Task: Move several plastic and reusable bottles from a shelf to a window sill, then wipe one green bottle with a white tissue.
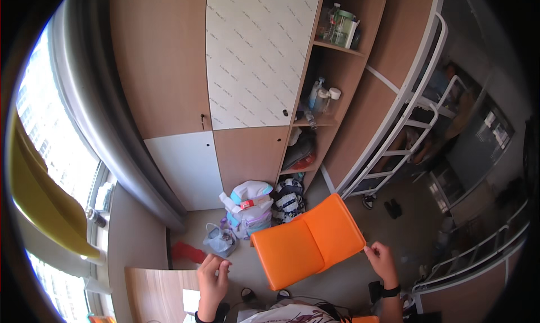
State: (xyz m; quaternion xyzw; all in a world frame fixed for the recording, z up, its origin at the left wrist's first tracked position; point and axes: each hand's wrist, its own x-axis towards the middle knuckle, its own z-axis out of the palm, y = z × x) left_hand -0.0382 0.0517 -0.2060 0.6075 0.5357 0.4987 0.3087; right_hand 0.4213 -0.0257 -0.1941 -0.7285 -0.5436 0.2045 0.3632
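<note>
An orange chair (pixel 289 252) with a smooth seat and a backrest (pixel 333 230) stands on the floor in front of me. My left hand (pixel 212 279) is raised left of the chair, apart from it, its fingers curled in and the thumb against them. Beside the near right corner of the backrest is my right hand (pixel 383 261), thumb and forefinger pinched together. Whether those fingertips touch the chair or only overlap it in view, I cannot tell. Anything held in either pinch is hidden or too small to see.
Behind the chair, a pastel backpack (pixel 247 210), a patterned bag (pixel 288 202) and a light blue plastic bag (pixel 219 239) lie by the wardrobe (pixel 247 157). A wooden desktop (pixel 160 295) is at left, a white bunk ladder (pixel 402 137) at right. Shoes (pixel 392 209) sit near the ladder.
</note>
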